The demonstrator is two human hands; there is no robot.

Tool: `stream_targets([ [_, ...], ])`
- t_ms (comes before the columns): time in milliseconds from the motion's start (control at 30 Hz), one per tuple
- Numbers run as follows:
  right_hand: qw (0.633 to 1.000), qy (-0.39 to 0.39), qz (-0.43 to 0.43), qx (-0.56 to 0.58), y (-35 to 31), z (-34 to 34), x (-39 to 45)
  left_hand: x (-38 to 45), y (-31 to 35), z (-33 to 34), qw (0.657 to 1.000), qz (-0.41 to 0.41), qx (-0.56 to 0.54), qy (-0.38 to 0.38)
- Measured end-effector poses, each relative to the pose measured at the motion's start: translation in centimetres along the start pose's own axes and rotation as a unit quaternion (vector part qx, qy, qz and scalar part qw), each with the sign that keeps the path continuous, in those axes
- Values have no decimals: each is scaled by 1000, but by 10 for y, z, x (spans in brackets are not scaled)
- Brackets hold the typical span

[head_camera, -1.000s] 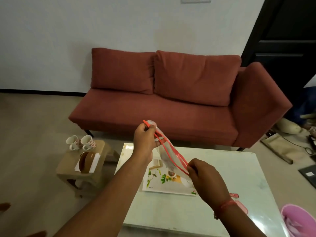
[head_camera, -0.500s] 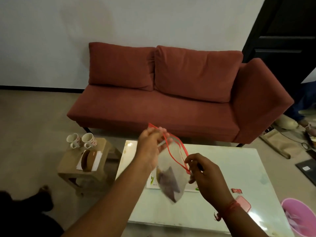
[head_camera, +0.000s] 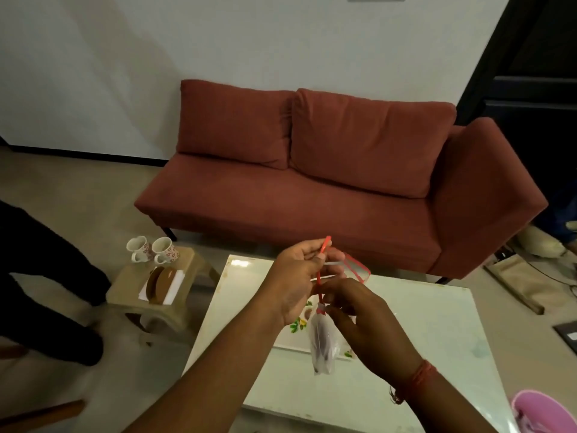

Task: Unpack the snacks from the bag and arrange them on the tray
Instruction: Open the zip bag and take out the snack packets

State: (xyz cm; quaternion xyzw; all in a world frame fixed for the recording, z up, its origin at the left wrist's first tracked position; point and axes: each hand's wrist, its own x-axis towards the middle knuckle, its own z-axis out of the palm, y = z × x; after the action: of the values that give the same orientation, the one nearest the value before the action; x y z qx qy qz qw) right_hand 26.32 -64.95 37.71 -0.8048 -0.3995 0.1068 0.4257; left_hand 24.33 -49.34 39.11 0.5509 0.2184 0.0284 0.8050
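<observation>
A: Since a moment ago the bag (head_camera: 323,342) has swung in, hanging narrow between both hands above the tray (head_camera: 288,340).

B: Left hand (head_camera: 298,278) pinches the red rim high; right hand (head_camera: 359,317) pinches the neck, dark snacks (head_camera: 321,345) inside.

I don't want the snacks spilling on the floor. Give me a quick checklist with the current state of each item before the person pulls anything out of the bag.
1. Left hand has a grip on the bag's red rim: ok, it pinches the rim near the top.
2. Right hand holds the bag: ok, its fingers pinch the bag's neck.
3. Bag mouth open enough to reach in: not ok, the neck looks bunched.
4. Bag hangs over the table, not the floor: ok.
5. Tray sits ready below the bag: ok, though the hands hide most of it.
6. What the snacks are, and how many: cannot tell, only a dark shape shows through the plastic.
</observation>
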Motion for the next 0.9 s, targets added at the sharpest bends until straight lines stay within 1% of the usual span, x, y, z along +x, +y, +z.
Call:
stream_targets([
  [67,988,-27,-79,-126,4,-13,1,3,5,11,1000,6,0,-9],
  [133,953,-33,-129,-271,11,-23,4,6,12,20,1000,12,-3,-21],
  [167,940,-22,-151,-306,13,-27,6,8,17,25,999,15,5,-29],
  [333,898,28,-257,-358,22,-48,28,15,41,38,995,32,62,-77],
  [467,857,30,-320,-403,20,-60,50,25,60,38,995,22,59,-75],
  [533,839,43,-350,-414,14,-63,59,30,67,37,995,20,58,-73],
  [600,831,53,-381,-402,7,-66,67,31,72,37,995,19,62,-76],
  [667,835,39,-388,-388,0,-67,73,28,75,36,992,18,91,-80],
  [733,863,21,-351,-364,-7,-65,76,24,75,31,984,43,162,-55],
  [800,897,23,-284,-337,-11,-62,79,18,67,21,970,97,221,10],
  [867,924,50,-219,-309,-13,-60,82,11,55,7,958,149,234,77],
  [900,936,64,-190,-290,-12,-59,83,6,47,-1,952,166,240,96],
])
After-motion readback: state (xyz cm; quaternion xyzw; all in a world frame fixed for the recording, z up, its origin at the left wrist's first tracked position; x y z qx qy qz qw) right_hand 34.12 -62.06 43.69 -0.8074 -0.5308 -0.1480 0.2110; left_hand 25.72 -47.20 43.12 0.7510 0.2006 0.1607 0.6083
